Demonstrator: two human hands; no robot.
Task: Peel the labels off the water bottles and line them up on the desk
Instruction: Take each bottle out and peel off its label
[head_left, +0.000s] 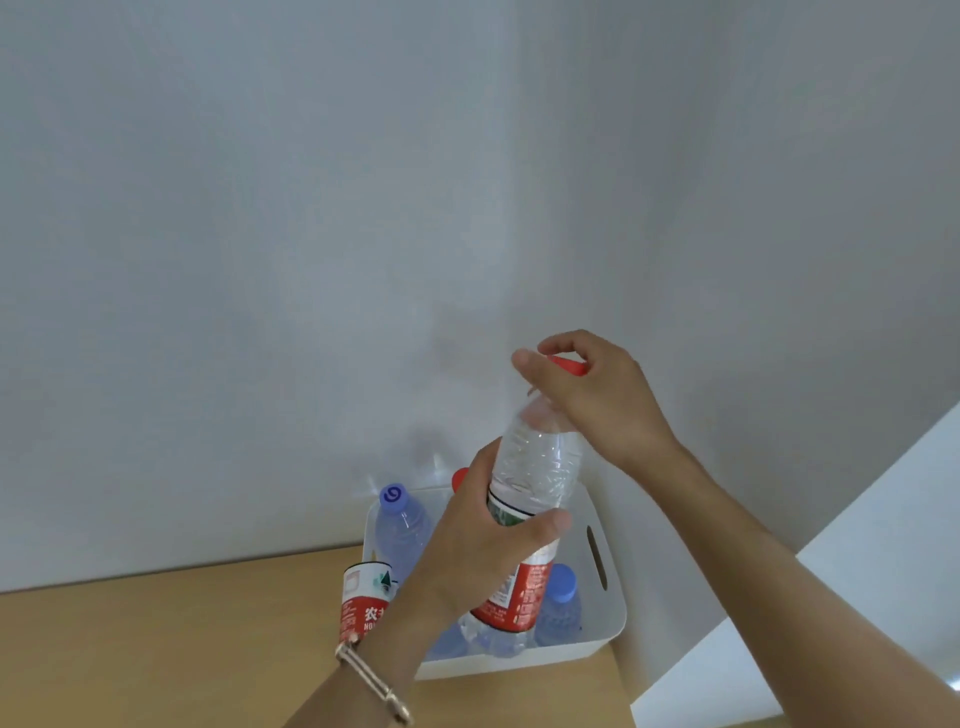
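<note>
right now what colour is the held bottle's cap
Red; the right hand grips this cap atop the bottle; clearest in the head view.

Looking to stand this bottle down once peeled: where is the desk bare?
The widest bare patch is the desk left of the red-and-white label, along the wall. A narrower strip lies in front of the white bin. The bin is crowded with blue-capped bottles, and the left hand and right hand hold the bottle over it.
</note>
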